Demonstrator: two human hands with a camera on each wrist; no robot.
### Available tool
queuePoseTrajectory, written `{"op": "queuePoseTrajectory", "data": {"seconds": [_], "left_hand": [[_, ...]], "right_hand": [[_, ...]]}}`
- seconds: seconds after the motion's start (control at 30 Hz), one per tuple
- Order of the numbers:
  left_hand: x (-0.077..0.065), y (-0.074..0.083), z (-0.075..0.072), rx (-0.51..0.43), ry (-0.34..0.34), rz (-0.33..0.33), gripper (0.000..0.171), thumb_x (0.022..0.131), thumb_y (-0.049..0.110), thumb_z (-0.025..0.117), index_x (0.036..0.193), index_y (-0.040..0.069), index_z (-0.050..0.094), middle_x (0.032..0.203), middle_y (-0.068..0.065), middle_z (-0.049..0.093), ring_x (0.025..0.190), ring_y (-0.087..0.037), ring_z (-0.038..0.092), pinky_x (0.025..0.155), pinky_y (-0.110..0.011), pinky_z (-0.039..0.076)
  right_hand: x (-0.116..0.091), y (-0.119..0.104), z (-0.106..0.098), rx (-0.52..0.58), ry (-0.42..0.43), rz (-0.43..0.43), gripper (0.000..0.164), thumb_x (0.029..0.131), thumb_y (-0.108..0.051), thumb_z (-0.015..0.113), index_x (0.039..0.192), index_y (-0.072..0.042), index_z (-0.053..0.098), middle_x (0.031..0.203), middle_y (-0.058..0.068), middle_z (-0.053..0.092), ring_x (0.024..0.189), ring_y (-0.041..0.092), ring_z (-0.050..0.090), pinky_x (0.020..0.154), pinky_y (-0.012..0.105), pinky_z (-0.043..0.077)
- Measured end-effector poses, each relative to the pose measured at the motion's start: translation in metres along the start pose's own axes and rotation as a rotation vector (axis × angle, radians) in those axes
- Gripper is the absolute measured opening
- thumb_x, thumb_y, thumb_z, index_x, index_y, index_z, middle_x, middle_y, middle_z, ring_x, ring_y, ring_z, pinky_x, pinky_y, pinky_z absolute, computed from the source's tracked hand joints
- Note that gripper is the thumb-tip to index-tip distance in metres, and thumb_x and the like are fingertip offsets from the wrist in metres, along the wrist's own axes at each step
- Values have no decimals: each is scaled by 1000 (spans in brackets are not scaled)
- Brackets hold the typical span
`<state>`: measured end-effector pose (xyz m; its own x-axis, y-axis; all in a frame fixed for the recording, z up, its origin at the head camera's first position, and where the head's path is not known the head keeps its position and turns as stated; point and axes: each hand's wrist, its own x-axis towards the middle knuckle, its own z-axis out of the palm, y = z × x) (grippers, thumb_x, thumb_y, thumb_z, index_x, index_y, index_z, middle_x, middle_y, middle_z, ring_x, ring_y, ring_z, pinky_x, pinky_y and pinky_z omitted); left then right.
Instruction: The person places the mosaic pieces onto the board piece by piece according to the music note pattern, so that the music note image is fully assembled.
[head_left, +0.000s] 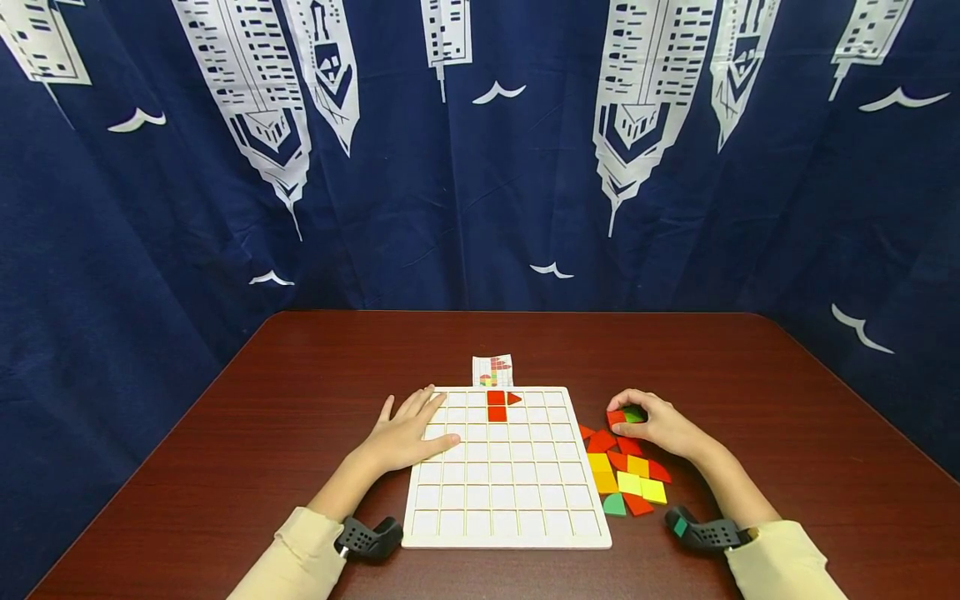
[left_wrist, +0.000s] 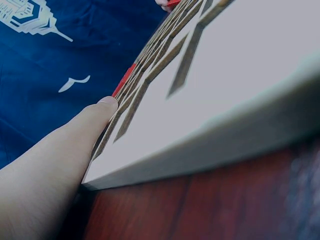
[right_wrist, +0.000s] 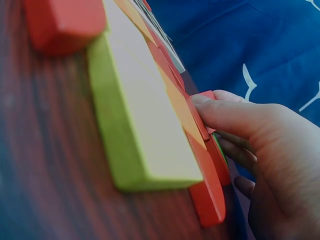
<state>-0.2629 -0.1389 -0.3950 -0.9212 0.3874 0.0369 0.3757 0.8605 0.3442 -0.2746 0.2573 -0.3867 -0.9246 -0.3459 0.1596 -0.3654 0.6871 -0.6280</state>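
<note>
right hand [head_left: 658, 423] pinches a red block [head_left: 616, 417], apparently picking it; a clean lift seems needed. left hand [head_left: 405, 437] lies spread on the board [head_left: 512, 475].

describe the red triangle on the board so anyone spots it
On the brown table lies a white gridded board, touched by the left hand. Near its far edge, beside two red squares, sits the red triangle, the only piece there tapering to a point.
</note>
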Motion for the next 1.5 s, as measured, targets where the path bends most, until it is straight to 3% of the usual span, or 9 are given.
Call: {"op": "queuePoseTrajectory", "data": {"seconds": [0.33, 0.57, 0.9, 1.07, 1.5], "left_hand": [[-1, 1, -1, -1, -6, -2, 80, 83, 67, 40, 146, 22, 21, 154, -4, 13, 142, -25, 11, 109, -57, -6], [0, 1, 0, -4, -7, -5, 80, 83, 67, 40, 146, 22, 21, 154, -4, 12, 142, -25, 11, 109, -57, -6], [0, 1, 0, 8, -10, -15, 81, 82, 69, 39, 146, 23, 20, 154, -3, 12, 142, -23, 11, 110, -56, -5], [0, 1, -1, 6, -11, -16, 81, 83, 68, 40, 146, 23, 20, 154, -3, 12, 142, -24, 11, 110, -56, -6], [1, 0, 2, 10, -3, -14, 81, 82, 70, 39, 146, 24, 19, 154, -3, 12, 142, -23, 11, 109, -56, -6]], "right_hand": [[0, 1, 0, 74, -7, -18, 23, 80, -22, 69, 95, -13, 54, 87, 2, 56, 83, 10, 49, 73, 25, 39], [0, -2, -2, 103, -24, -6, 24, 81, -22, 68, 96, -12, 53, 85, 2, 56, 80, 8, 50, 73, 24, 39], [1, -7, -5, 20, -35, 11, 21, 82, -22, 67, 95, -13, 53, 84, 0, 59, 79, 7, 51, 74, 26, 41], [3, -10, -6, -32, -32, 37, 19, 82, -23, 67, 94, -14, 55, 84, 0, 61, 80, 12, 52, 73, 29, 40], [6, -20, -9, -34, 1, 86, 17, 85, -22, 63, 98, -12, 57, 84, 4, 56, 76, 17, 48, 63, 27, 39]]}}
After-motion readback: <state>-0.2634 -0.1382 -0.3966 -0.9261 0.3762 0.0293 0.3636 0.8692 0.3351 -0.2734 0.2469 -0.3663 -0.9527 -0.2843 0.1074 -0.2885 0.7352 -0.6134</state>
